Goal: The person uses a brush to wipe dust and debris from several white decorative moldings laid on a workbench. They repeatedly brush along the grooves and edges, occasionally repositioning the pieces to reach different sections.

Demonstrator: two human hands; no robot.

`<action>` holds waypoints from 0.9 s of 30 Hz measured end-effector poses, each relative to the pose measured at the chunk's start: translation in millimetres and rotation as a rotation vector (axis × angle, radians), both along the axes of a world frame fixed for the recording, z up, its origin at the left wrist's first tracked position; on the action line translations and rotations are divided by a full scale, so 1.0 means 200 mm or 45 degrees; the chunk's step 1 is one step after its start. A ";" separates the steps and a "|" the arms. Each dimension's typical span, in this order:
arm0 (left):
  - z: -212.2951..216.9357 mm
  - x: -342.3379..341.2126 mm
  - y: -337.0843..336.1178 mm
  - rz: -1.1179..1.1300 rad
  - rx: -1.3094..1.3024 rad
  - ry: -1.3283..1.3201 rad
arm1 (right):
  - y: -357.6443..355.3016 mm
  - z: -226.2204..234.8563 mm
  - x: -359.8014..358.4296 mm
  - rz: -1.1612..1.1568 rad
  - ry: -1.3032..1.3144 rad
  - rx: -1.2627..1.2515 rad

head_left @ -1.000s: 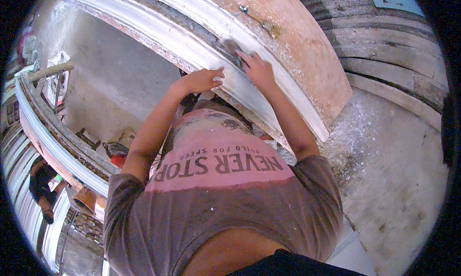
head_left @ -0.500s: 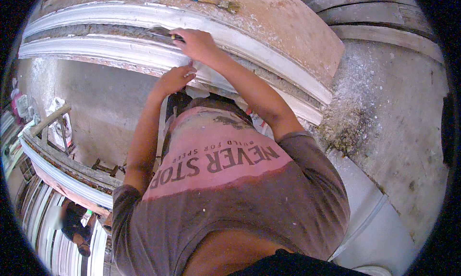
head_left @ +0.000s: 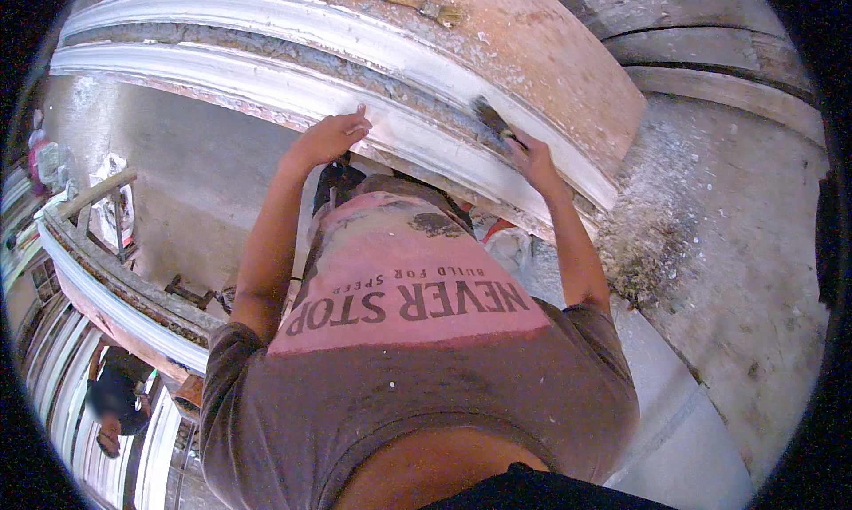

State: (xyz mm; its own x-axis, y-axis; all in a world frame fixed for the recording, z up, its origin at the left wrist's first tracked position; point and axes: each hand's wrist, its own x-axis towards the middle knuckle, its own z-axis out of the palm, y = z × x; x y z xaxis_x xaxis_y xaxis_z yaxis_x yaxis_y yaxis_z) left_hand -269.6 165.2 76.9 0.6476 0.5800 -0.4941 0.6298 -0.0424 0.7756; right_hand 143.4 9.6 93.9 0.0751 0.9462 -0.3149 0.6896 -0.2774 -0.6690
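Note:
My right hand (head_left: pixel 534 162) is wrapped around the handle of a dark-bristled paintbrush (head_left: pixel 491 117). The bristles point away to the upper left, over the right part of a long curved white moulding (head_left: pixel 390 130). Two white profiled bands run along the moulding, with a rough grey groove (head_left: pixel 355 69) between them. At the near edge of the moulding is my left hand (head_left: pixel 330 140), its fingers loosely bent and apart, with nothing seen in them.
Another brush (head_left: pixel 417 6) lies on the brown board (head_left: pixel 568 66) beyond the moulding. White crumbs cover the floor (head_left: pixel 666 217) at right. A curved frame (head_left: pixel 133 288) stands at left, with a person (head_left: pixel 120 390) behind it. Curved panels (head_left: pixel 710 48) lie at upper right.
My right hand has carried the paintbrush to the right along the moulding, away from my left hand. My left hand stays by the near edge.

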 end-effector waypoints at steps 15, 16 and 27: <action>-0.05 0.01 -0.07 0.033 0.193 0.156 | 0.96 -0.04 -0.94 0.266 0.155 0.205; 0.02 0.05 -0.05 0.015 0.058 0.232 | 0.85 -0.09 -0.81 0.221 0.071 0.197; 0.17 -0.15 0.04 0.451 0.279 0.143 | 1.06 -0.09 -1.25 0.111 0.092 0.253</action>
State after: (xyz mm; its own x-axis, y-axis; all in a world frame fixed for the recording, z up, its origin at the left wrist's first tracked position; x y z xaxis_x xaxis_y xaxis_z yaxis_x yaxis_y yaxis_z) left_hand -300.5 173.4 111.8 0.3388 0.8560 -0.3906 0.7149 0.0357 0.6983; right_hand -107.0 220.8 76.3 -0.0261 0.9920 -0.1235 0.6533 -0.0766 -0.7532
